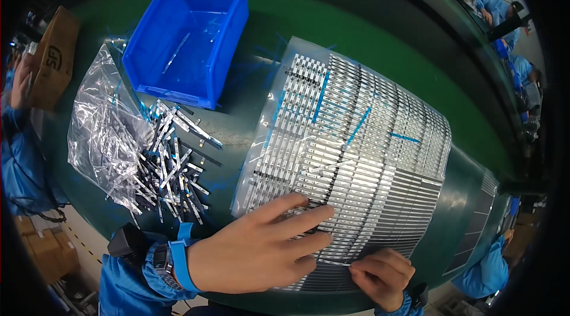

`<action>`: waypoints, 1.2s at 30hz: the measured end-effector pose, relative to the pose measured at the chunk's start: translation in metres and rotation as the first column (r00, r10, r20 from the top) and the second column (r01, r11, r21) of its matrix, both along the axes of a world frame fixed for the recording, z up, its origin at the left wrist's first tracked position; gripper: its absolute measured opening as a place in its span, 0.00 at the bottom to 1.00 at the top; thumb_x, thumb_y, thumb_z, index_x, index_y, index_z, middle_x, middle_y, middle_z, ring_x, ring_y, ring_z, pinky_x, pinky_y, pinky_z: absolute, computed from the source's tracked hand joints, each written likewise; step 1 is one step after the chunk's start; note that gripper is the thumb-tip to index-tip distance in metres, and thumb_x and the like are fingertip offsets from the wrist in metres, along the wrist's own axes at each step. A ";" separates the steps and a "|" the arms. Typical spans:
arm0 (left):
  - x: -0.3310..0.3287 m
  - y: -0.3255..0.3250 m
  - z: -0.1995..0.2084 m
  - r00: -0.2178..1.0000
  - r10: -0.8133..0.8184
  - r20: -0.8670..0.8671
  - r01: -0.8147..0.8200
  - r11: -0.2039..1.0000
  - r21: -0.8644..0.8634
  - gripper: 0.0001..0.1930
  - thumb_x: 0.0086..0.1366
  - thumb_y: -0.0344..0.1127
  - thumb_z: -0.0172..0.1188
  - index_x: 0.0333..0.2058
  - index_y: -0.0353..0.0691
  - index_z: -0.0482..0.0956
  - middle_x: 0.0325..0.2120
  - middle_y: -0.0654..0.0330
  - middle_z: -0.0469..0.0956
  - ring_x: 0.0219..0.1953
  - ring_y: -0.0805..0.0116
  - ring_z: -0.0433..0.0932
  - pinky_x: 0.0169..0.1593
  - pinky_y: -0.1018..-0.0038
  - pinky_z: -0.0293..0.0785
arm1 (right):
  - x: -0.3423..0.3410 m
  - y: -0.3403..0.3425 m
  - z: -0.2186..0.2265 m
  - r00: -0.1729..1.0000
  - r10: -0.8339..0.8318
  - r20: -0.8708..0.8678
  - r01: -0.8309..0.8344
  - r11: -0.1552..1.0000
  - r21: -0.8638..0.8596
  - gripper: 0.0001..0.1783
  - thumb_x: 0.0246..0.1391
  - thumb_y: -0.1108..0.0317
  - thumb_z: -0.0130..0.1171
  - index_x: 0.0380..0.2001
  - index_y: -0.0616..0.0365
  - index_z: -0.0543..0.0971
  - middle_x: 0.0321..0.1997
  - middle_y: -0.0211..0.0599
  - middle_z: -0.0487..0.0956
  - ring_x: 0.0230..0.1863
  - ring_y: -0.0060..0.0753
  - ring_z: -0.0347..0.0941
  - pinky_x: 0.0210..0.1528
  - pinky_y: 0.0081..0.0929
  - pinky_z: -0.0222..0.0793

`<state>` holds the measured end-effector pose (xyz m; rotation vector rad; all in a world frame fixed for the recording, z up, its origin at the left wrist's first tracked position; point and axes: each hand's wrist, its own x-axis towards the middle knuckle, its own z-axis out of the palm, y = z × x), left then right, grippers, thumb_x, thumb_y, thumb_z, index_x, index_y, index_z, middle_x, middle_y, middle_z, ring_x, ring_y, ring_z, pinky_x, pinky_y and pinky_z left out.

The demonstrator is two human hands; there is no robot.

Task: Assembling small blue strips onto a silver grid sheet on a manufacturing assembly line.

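Observation:
In front of me lies a clear plastic sheet (309, 47) covered with close rows of narrow white-and-black strips (350, 182), perhaps small circuit strips. My left hand (252, 250) lies over the near left rows, fingers spread and fairly flat. At the near edge my right hand (383, 277) has its fingers drawn together at the end of a thin strip (333, 263), which runs across towards my left fingertips. One loose white strip (326, 166) sits slantwise on the rows. Thin blue pieces (358, 128) lie across the sheet too.
A heap of loose strips (172, 179) spills from a clear plastic bag (98, 132) on the left. Behind it stands a blue bin (228, 37) with a few strips inside. A co-worker's hand (22, 81) touches a cardboard box (56, 60). More panels (475, 227) lie at right.

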<state>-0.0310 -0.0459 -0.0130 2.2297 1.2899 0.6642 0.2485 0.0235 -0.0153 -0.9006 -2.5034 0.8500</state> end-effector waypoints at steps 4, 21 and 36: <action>0.000 0.000 -0.001 1.000 0.009 0.007 -0.009 1.000 0.010 0.04 0.55 0.37 0.65 0.27 0.47 0.85 0.53 0.66 0.79 0.66 0.59 0.69 0.67 0.57 0.65 | -0.002 0.000 0.000 1.000 -0.006 -0.001 0.006 1.000 0.004 0.10 0.37 0.74 0.78 0.27 0.56 0.86 0.25 0.31 0.81 0.22 0.29 0.78 0.24 0.25 0.72; -0.001 0.001 -0.001 0.999 -0.011 0.035 0.011 1.000 0.008 0.05 0.55 0.37 0.65 0.29 0.46 0.85 0.53 0.65 0.79 0.66 0.57 0.68 0.66 0.55 0.66 | -0.018 0.006 0.022 0.999 0.028 -0.039 -0.030 0.998 -0.056 0.08 0.47 0.79 0.71 0.31 0.61 0.83 0.29 0.38 0.80 0.28 0.37 0.76 0.31 0.30 0.73; 0.003 0.001 0.003 0.999 -0.022 -0.027 0.021 1.000 -0.005 0.05 0.53 0.39 0.66 0.29 0.50 0.87 0.53 0.66 0.78 0.67 0.57 0.67 0.68 0.54 0.61 | -0.007 -0.002 0.007 0.997 -0.042 0.069 0.042 0.999 0.009 0.09 0.38 0.76 0.76 0.26 0.56 0.87 0.25 0.29 0.81 0.22 0.26 0.78 0.24 0.24 0.73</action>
